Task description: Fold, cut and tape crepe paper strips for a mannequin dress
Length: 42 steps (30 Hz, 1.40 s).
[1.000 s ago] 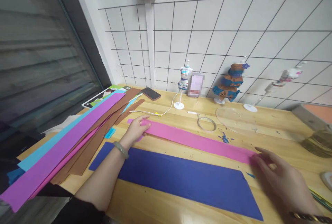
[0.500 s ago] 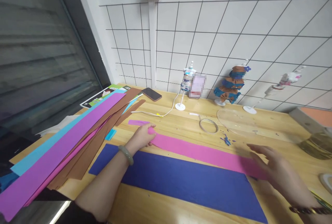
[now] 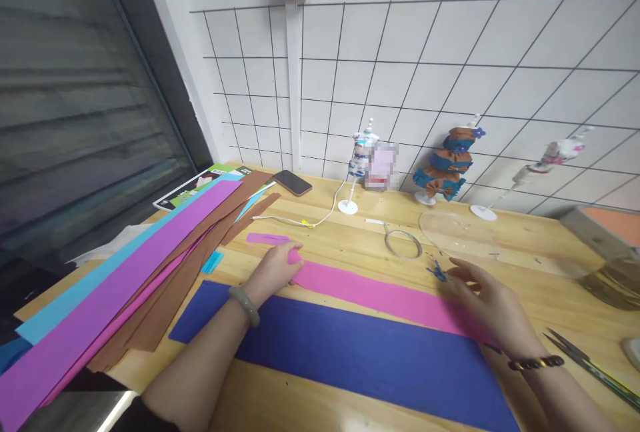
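A long pink paper strip [image 3: 373, 291] stretches across the wooden table, just behind a wide dark blue paper strip [image 3: 350, 355]. At its left end my left hand [image 3: 274, 264] has the pink paper pinched between thumb and fingers. My right hand [image 3: 493, 309] hovers over the strip's right end, fingers apart and holding nothing I can see. Its fingertips are close to some small blue scraps [image 3: 439, 271]. A thin purple paper piece [image 3: 267, 239] lies behind my left hand, and scissors [image 3: 593, 362] rest to the right of my right wrist.
Purple, brown, blue and pink strips [image 3: 135, 285] are piled at left. A phone [image 3: 293, 182], a white cord [image 3: 320, 219] and a clear ring [image 3: 403, 244] lie farther back. Small dress forms, one in brown and blue paper [image 3: 445, 165], stand along the tiled wall.
My right hand has moved left and slightly up toward the blue scraps, uncovering the scissors. My left hand stays at the pink strip's end, nearly still.
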Available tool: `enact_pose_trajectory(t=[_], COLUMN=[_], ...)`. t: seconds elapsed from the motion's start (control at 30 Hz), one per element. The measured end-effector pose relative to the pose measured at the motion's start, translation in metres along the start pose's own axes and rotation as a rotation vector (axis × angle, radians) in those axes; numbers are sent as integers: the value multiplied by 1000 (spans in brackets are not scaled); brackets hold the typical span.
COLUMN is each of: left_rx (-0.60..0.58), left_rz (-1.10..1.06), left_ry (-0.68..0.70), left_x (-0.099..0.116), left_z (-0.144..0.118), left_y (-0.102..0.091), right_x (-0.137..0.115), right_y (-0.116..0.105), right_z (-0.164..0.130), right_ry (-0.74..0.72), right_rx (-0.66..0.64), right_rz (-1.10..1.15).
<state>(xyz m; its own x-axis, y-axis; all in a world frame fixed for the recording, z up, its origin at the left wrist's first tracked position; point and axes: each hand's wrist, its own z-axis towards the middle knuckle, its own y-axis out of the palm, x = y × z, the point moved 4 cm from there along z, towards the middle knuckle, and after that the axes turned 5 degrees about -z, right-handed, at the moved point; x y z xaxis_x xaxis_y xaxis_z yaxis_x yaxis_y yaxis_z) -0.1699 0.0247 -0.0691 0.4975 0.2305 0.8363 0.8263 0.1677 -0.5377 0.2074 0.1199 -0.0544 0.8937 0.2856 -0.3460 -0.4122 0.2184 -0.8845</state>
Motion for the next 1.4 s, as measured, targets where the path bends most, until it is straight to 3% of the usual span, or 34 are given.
enact_pose_trajectory(t=[0.13, 0.3, 0.47, 0.8, 1.1, 1.27, 1.4], left_rx=[108, 186, 252, 337, 273, 142, 153], left_rz=[49, -4, -92, -218, -403, -565, -677], left_ry=[169, 228, 290, 313, 211, 187, 175], left_x=[6, 14, 20, 22, 11, 11, 12], left_z=[1, 1, -2, -2, 5, 6, 5], left_y=[-4, -11, -19, -28, -23, -16, -17], right_x=[-32, -79, -98, -80, -53, -46, -45], right_y=[5, 19, 36, 39, 31, 25, 25], right_z=[-8, -14, -4, -2, -2, -3, -4], right_ry=[-106, -326, -378, -260, -167, -178, -189], right_rx=[-103, -264, -302, -342, -233, -159, -167], right_rz=[129, 155, 184, 312, 261, 211, 181])
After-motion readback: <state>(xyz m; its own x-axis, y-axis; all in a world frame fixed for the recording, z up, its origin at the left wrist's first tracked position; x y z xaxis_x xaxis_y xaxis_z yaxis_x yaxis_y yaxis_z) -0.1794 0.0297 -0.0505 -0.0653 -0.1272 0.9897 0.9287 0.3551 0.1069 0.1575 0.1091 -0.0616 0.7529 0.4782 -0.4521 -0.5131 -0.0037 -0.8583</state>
